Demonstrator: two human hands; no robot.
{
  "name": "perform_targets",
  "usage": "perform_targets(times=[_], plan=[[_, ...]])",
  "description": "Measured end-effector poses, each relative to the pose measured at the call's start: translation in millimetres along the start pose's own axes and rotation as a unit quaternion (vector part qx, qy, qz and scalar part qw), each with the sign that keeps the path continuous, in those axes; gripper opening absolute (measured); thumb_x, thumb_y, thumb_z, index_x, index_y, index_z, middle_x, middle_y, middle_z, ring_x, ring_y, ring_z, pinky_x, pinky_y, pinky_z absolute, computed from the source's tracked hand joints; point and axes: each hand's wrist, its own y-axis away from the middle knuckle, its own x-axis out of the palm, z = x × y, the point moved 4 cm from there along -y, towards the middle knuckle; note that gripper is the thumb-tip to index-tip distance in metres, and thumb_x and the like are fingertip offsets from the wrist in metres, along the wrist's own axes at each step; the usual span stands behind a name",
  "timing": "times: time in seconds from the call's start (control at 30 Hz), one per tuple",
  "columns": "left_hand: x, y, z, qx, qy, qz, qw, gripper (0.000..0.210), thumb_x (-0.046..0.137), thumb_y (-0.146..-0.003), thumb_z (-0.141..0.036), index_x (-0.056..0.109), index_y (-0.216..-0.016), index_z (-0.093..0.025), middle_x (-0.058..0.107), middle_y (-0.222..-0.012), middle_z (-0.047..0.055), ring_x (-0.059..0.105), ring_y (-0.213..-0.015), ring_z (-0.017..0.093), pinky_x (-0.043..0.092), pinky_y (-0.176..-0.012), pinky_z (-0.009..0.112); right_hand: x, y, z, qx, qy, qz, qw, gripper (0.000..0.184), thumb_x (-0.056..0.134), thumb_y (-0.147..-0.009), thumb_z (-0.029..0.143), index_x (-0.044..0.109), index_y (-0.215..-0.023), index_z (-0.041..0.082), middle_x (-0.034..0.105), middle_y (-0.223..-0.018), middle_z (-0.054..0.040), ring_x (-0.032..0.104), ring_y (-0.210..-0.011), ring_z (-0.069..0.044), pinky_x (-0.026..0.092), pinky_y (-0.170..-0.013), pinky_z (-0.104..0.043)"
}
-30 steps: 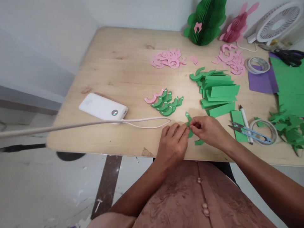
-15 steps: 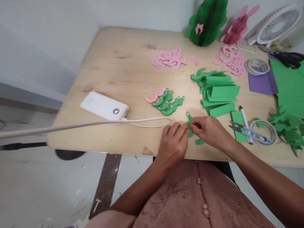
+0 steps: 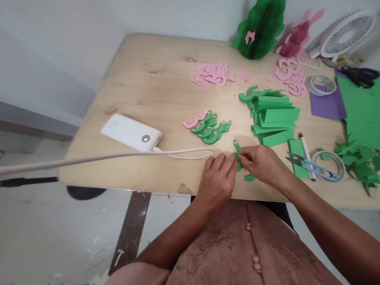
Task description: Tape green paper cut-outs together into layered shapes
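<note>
A green paper cutout [image 3: 236, 145] lies near the table's front edge, one tip showing a small white patch and its lower part partly covered by fingers. My left hand [image 3: 218, 176] rests palm down with its fingers laid out, the fingertips touching the cutout's left side. From the right, my right hand [image 3: 258, 160] meets it, thumb and forefinger pinched over the cutout; whatever sits between those fingertips is too small to make out. Just below lies another green paper piece [image 3: 249, 177]. Beyond my hands is a small pile of curved green cutouts [image 3: 210, 136] with white patches, plus a pink curved cutout [image 3: 190, 125].
Folded green strips [image 3: 280, 114] are stacked behind my right hand. Blue thread snips [image 3: 317, 166] lie across a marker [image 3: 307, 154] and a tape roll [image 3: 341, 174]. A white power bank [image 3: 127, 130] trails a cable [image 3: 89, 158] leftward. Pink cutouts [image 3: 210, 74] and a fan [image 3: 346, 35] are farther back.
Both hands hold nearly the same position over the green cutout. The view has shifted very slightly; nothing else visibly moved.
</note>
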Motion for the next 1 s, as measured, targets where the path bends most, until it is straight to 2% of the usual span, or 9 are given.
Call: perform_targets(times=[0.2,0.7,1.0], plan=[[0.5,0.5,0.2,0.004,0.001,0.002,1.000,0.026,0.049,-0.090,-0.016,0.062,-0.112,-0.011,0.066,-0.117,0.010,0.055,-0.105,0.025,0.040,-0.086,0.041,-1.6,-1.9,-3.0,0.006,-0.067,0.017,0.998,0.030,0.044,-0.081,0.015,0.055,-0.053,0.018,0.059,-0.053,-0.0009,0.050,-0.049,-0.010,0.031,-0.051,-0.023],[0.5,1.1,0.4,-0.003,0.012,0.001,1.000,0.026,0.048,-0.090,-0.016,0.062,-0.112,-0.011,0.065,-0.117,0.011,0.055,-0.105,0.025,0.041,-0.086,0.040,-2.8,-4.8,-1.2,-0.005,-0.022,0.014,1.000,0.030,0.046,-0.082,0.016,0.057,-0.054,0.018,0.060,-0.052,-0.0014,0.050,-0.047,-0.010,0.032,-0.050,-0.023],[-0.4,0.2,-1.0,0.018,-0.017,0.028,0.999,0.031,0.043,-0.091,-0.016,0.060,-0.116,-0.010,0.063,-0.120,0.014,0.055,-0.107,0.026,0.042,-0.085,0.041,-3.0,-6.0,-1.0,-0.002,-0.015,0.018,1.000,0.029,0.047,-0.082,0.017,0.059,-0.055,0.018,0.059,-0.052,-0.0012,0.048,-0.046,-0.010,0.030,-0.049,-0.023]])
